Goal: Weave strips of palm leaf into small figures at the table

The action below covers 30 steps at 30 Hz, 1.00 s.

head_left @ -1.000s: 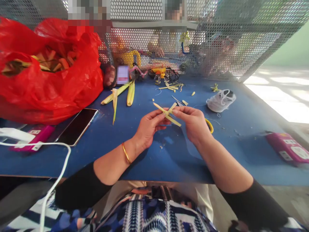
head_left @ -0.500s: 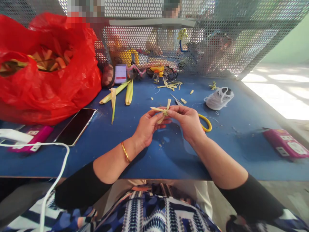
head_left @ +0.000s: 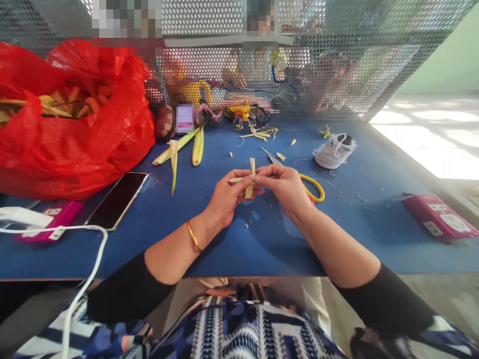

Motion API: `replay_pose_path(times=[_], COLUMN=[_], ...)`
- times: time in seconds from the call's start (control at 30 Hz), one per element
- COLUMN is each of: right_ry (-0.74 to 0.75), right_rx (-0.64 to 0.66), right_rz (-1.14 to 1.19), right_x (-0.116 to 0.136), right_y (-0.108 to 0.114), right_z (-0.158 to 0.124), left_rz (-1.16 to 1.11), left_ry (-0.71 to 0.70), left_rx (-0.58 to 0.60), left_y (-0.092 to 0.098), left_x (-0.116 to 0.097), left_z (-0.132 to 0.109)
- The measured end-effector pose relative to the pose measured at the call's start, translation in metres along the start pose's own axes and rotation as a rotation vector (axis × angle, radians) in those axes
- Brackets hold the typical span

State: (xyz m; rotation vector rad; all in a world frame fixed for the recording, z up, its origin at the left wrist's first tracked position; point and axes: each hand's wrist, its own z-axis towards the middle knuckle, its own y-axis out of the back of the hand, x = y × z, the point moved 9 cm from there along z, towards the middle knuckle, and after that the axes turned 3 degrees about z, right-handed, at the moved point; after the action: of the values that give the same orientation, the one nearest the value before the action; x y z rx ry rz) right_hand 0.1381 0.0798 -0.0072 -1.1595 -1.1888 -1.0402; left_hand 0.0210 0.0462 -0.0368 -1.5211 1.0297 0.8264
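Both hands meet over the front half of the blue table. Pale yellow leaf strips [head_left: 249, 190], crossed over one another, are pinched between my left hand [head_left: 225, 198] and my right hand [head_left: 287, 188]. One strip points up and another hangs down; where they join is partly covered by my fingertips. Under and behind my right hand lie scissors, with a yellow handle loop [head_left: 319, 188] and a blade [head_left: 274, 158] showing. Left of the hands rest a narrow leaf piece [head_left: 174, 164] and thicker folded yellow-green leaves [head_left: 198, 147].
A red plastic bag [head_left: 93, 154] full of leaf pieces stands left. Near it are a phone [head_left: 118, 202] and a white cable [head_left: 100, 249]. At right are a wrapped thread spool [head_left: 334, 152] and a pink packet [head_left: 439, 215]. A perforated metal screen [head_left: 209, 60] closes the back.
The crossed strips have turned slightly, so the upper one now stands straighter. Both hands keep their pinch in nearly the same place. The camera view has shifted slightly.
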Motion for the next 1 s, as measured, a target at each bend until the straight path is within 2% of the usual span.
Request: replay_pose_path(times=[0.23,0.43,0.57,0.67,0.77,0.8,0.87,0.93,1.0], right_ry=[-0.026,-0.138,-0.076,0.105,0.415,0.552,0.832,1.074,1.233], right_rx=[0.016,0.047,0.008,-0.054,-0.128,-0.099,0.064,0.268,0.368], right_rz=[0.046,0.135,0.068,-0.23,-0.731,-0.887,-1.144,-1.311,-1.389], right_x=[-0.002,-0.019,-0.012,0.015,0.054,0.063,0.066,0.052,0.04], right_y=[0.0,-0.002,0.002,0.014,0.015,0.006,-0.024,-0.053,-0.069], right_z=[-0.001,0.001,0.002,-0.002,-0.015,-0.022,-0.037,-0.053,-0.063], left_rz=[0.001,-0.019,-0.055,-0.1,-0.136,-0.145,-0.175,-0.206,-0.22], left_ry=[-0.022,0.01,0.072,0.08,0.069,0.07,0.073,0.076,0.087], left_rx=[0.003,0.023,-0.025,-0.079,-0.112,-0.117,-0.122,-0.135,-0.153], left_y=[0.0,-0.003,0.001,0.006,0.01,0.011,0.011,0.012,0.013], left_x=[0.0,0.002,0.007,0.007,0.005,0.004,0.004,0.004,0.004], left_z=[0.0,0.001,0.001,0.003,0.004,0.005,0.005,0.004,0.002])
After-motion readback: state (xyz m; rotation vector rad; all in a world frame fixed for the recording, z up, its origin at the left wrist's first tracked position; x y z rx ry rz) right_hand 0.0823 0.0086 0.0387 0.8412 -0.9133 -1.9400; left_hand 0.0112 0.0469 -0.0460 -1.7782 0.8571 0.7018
